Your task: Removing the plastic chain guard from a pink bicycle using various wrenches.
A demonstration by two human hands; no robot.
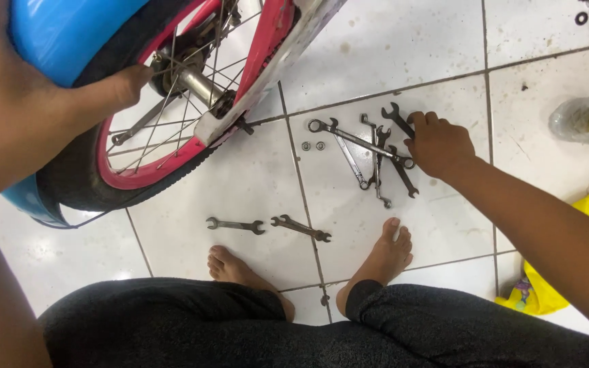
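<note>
Your left hand [114,88] steadies the wheel [165,109] at its hub, fingers gripping; beside it, right-hand [438,143] fingers close on a wrench [398,119] from the floor pile.

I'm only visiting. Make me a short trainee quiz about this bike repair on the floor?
1. True or false: the right hand is on the heap of spanners.
2. Where is the left hand? A the wheel hub; B the yellow cloth; C the two nuts.
3. How many spanners lie apart, near the feet?

Key: 1 true; 2 A; 3 two.
</note>
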